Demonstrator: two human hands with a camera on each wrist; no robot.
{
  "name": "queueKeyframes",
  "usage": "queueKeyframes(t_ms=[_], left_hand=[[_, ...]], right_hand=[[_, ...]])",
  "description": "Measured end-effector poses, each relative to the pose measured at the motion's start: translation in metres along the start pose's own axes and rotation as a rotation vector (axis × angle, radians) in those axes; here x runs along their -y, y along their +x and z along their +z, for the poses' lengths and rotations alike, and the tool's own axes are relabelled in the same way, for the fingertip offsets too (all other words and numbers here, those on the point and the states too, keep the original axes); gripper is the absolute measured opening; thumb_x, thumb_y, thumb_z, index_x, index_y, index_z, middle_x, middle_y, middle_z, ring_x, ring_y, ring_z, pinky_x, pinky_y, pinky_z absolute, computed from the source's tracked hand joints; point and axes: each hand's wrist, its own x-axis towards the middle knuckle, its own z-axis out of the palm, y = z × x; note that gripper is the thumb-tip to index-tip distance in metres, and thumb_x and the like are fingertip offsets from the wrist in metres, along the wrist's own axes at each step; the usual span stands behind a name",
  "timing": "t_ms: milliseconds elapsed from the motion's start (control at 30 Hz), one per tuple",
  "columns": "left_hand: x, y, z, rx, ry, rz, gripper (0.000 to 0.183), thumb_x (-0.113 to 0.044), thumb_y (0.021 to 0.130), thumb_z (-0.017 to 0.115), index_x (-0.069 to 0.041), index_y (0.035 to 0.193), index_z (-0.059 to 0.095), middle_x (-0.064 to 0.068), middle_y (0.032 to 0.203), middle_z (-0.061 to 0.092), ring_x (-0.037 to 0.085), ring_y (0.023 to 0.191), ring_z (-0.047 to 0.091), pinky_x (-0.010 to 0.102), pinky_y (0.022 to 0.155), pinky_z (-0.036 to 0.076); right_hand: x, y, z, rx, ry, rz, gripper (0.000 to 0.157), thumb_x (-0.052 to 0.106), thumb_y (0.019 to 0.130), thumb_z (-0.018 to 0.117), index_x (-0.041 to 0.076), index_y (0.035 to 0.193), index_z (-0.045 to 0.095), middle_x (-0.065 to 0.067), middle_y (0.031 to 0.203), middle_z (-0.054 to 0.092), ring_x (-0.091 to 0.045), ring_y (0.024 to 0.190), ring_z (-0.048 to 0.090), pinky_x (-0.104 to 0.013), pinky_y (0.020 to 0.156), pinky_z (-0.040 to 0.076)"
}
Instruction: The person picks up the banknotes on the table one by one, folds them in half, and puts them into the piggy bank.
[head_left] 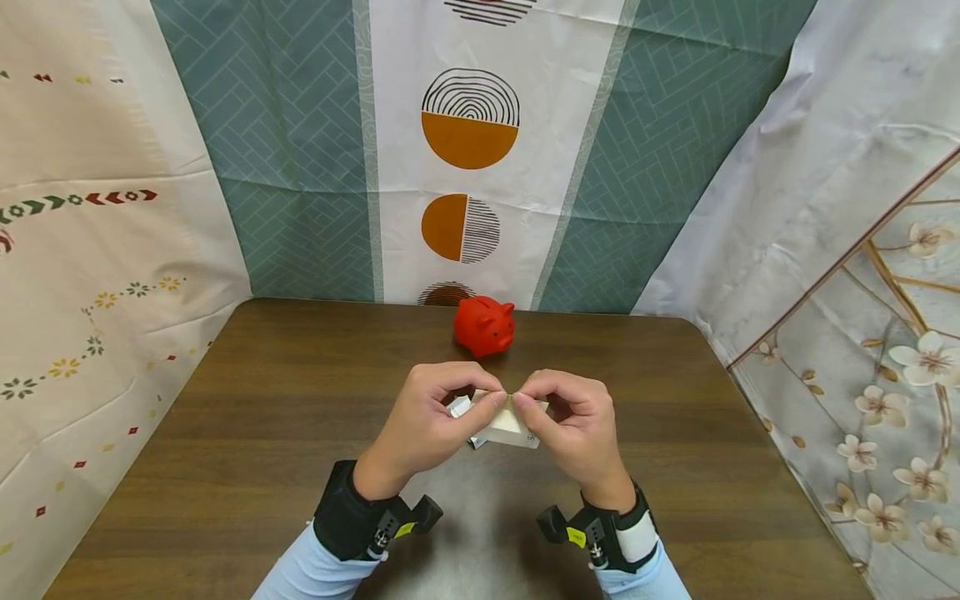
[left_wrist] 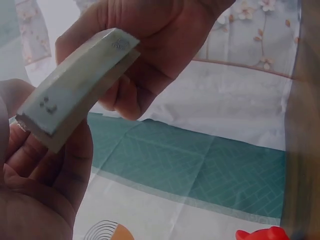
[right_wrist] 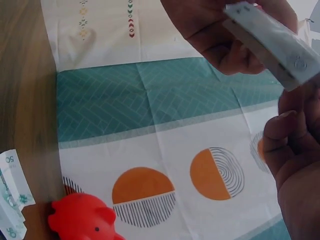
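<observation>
Left hand (head_left: pixel 442 412), right hand (head_left: pixel 576 418) (both pinching one folded note (head_left: pixel 507 428)), one red piggy bank (head_left: pixel 483 326)

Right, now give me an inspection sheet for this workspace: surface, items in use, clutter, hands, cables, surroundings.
Surface: brown wood-grain table, pale sheen toward the near side.
Items in use: folded pale paper held up in both hands; creased printed paper marked 50, lying on the table; red piggy bank standing near the far edge, untouched.
Clutter: nothing seen beyond those items.
Hands: left hand and right hand both pinch the folded pale paper.
Cables: nothing seen.
Surroundings: teal-and-white patterned cloth behind, cream cloth on the left, flowered cloth on the right.
</observation>
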Motion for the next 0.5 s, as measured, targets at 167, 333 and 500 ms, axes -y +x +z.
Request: queueKeyframes(t_ms=[167,333,500], left_hand=[[0.000,0.000,-0.001,0.007,0.011,-0.010,0.013,0.012,0.077,0.062,0.000,0.080,0.064,0.004,0.072,0.060,0.014,0.061,0.053,0.028,0.046,0.044],[0.003,0.000,-0.001,0.012,0.023,0.005,0.012,0.010,0.078,0.063,-0.002,0.082,0.065,0.002,0.074,0.061,0.012,0.063,0.053,0.031,0.046,0.045],[0.021,-0.008,-0.001,0.016,0.060,0.016,0.005,-0.003,0.084,0.064,-0.008,0.085,0.067,-0.004,0.077,0.062,0.009,0.065,0.054,0.027,0.048,0.045]], right_hand=[[0.000,0.000,0.002,0.006,-0.011,0.000,0.007,0.003,0.087,0.062,0.001,0.081,0.062,-0.005,0.069,0.056,-0.011,0.054,0.045,-0.020,0.037,0.033],[-0.001,0.000,0.003,0.013,0.010,0.008,0.006,0.002,0.087,0.062,0.000,0.082,0.062,-0.006,0.070,0.056,-0.012,0.055,0.047,-0.021,0.037,0.035],[-0.001,-0.001,0.003,0.023,-0.033,0.041,0.005,0.001,0.086,0.062,0.002,0.081,0.061,-0.005,0.071,0.056,-0.011,0.054,0.046,-0.020,0.036,0.033]])
